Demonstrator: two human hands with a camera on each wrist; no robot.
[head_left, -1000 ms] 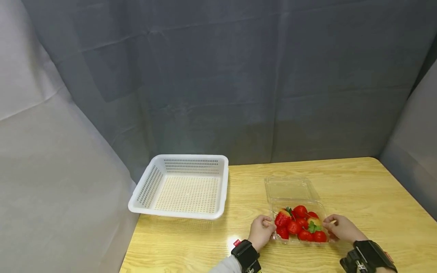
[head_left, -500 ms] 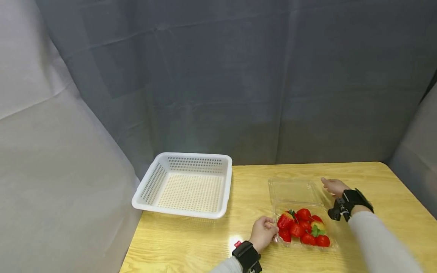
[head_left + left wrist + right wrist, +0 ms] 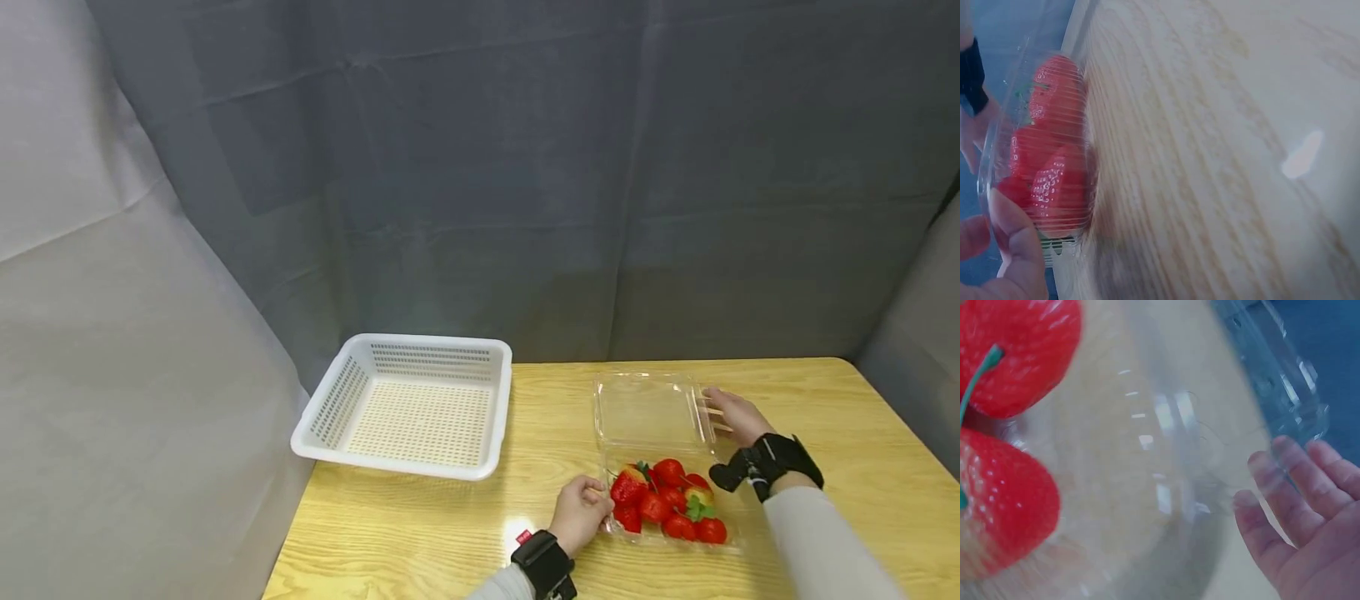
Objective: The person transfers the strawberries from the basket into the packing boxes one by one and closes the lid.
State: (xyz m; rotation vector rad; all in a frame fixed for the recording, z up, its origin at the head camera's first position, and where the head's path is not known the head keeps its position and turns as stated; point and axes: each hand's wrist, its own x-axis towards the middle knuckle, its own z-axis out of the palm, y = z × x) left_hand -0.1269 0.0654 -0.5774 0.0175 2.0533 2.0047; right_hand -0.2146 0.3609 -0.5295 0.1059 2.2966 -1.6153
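A clear plastic clamshell box (image 3: 723, 537) stands on the table at the right of the head view, holding several red strawberries (image 3: 656, 504) with green leaves. Its hinged lid (image 3: 648, 408) is swung back and tilts up at the far side. My left hand (image 3: 579, 512) pinches the box's left rim near the front; the left wrist view shows the thumb (image 3: 1019, 231) at that rim. At the lid's right edge is my right hand (image 3: 738, 417). Its fingers (image 3: 1297, 481) are extended and touch the lid's clear plastic in the right wrist view.
Left of the box, a white slotted plastic basket (image 3: 501, 417) sits at the table's back left. Dark grey cloth (image 3: 480, 183) hangs behind the wooden table (image 3: 420, 533), and pale cloth (image 3: 150, 400) hangs on the left side.
My right hand has left the box's right front corner and moved back to the lid's right edge. The lid has risen a little. My left hand has kept its grip on the rim.
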